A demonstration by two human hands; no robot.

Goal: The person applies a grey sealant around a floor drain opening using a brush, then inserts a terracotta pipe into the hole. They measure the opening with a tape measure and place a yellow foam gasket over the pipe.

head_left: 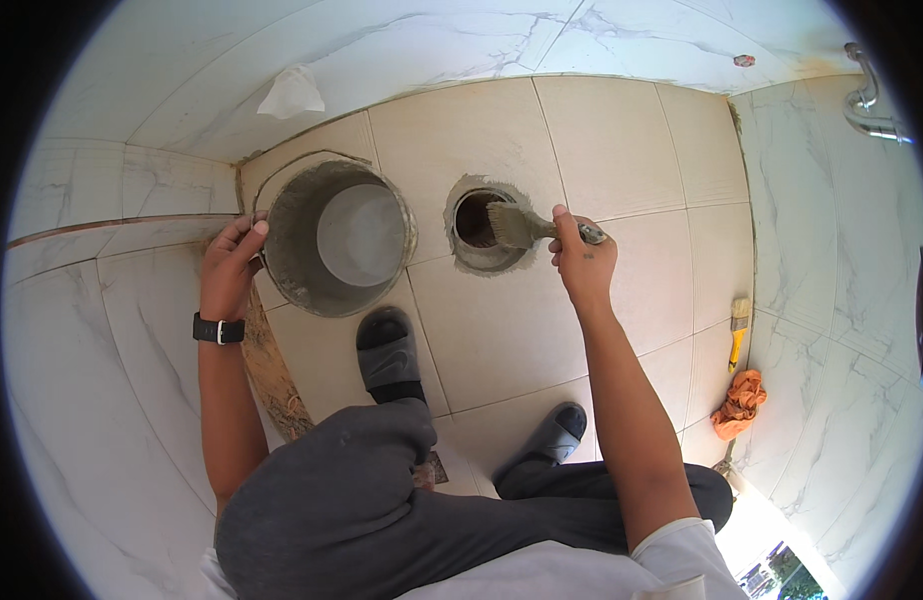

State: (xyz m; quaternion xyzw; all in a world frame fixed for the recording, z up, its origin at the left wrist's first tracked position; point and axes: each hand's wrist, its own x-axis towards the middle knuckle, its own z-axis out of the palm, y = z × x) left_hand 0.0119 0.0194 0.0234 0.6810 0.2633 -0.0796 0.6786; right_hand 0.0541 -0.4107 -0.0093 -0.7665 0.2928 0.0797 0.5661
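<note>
Grey bucket (pixel 288 236): stands on beige floor tiles (pixel 502 345), left of a round floor opening (pixel 471 222).
Left hand (pixel 237 256): grip pinching the bucket's left rim.
Right hand (pixel 584 258): grip closed round the handle of a flat paintbrush (pixel 519 227), bristles over the opening.
Right wall (pixel 832 260): yellow-handled brush (pixel 737 335) and crumpled orange cloth (pixel 740 404) lie beside it.

Illumination bright and mostly even over the pale floor tiles (pixel 502 350); daylight at the lower-right opening (pixel 747 515) partly burnt out to white. Shading soft, darker inside the round floor hole (pixel 474 213) and the bucket (pixel 294 235); small highlights on the chrome pipe (pixel 866 112). Fisheye curvature bends straight joints toward a black, blue-fringed rim; centre reasonably sharp, detail softer near the edge.
</note>
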